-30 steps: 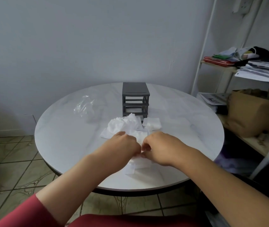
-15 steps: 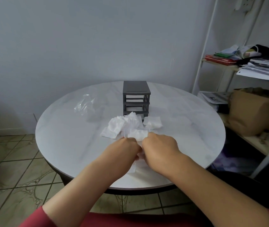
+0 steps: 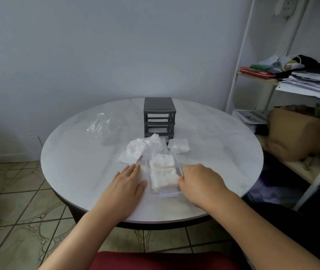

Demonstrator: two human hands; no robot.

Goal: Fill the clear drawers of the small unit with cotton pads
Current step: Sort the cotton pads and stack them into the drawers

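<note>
Two-handed steadying of the drawer (image 3: 168, 195) of cotton pads (image 3: 163, 171): left grip (image 3: 127, 184) flat on the desk (image 3: 77, 168), right grip (image 3: 200, 182) curled round its wall.

A plain pale wall (image 3: 96, 45) is standing behind a round, white marble-look worktop (image 3: 73, 162), and soft, even light is falling across both. Patterned beige tiles are covering the floor (image 3: 18, 221). At the right, a white metal shelf rack (image 3: 241, 55) is carrying stacked papers (image 3: 311, 82) and a brown paper bag (image 3: 295, 137).
</note>
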